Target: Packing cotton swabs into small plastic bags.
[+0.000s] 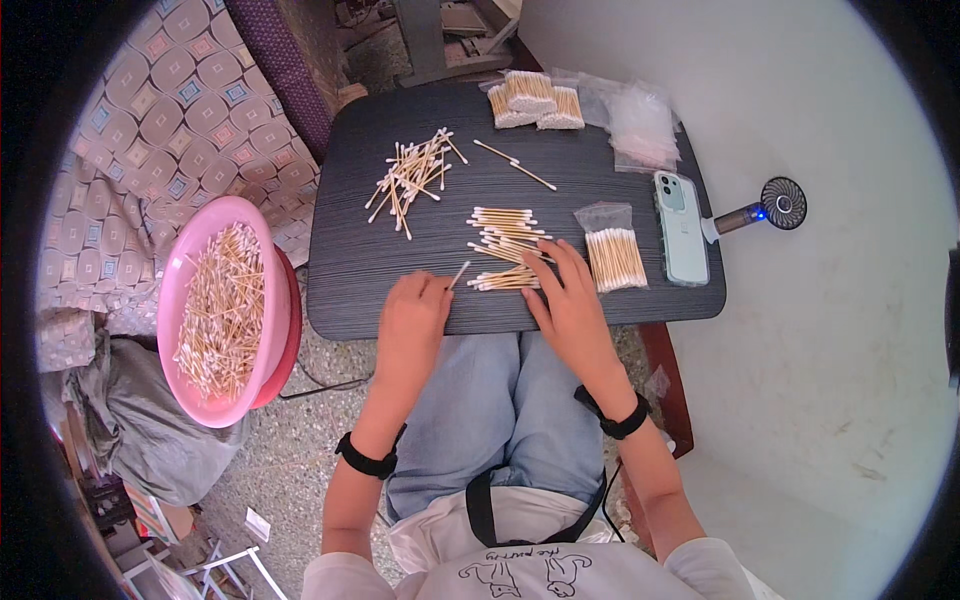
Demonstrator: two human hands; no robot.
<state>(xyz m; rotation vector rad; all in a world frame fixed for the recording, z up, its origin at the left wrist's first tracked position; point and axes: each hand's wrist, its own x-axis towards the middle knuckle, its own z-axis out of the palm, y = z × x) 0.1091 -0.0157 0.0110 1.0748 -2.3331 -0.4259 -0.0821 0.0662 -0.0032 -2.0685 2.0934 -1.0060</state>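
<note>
My left hand (412,305) is at the table's near edge, its fingers closed on one cotton swab (460,272) that points up and away. To its right, a stack of cotton swabs (500,232) lies roughly side by side, running left to right. My right hand (563,300) rests over the stack's right end with its fingers apart, fingertips touching the swabs. Just right of that hand lies a clear bag filled with swabs (616,258). A loose, tangled heap of swabs (412,178) sits farther back on the left, and a few single swabs (530,175) lie behind the stack.
Several filled swab bags (533,98) and a pile of clear bags (642,125) are at the back right of the dark table (350,260). A phone (682,228) with a small fan (783,203) lies at the right edge. A pink basin (172,345) of swabs stands left.
</note>
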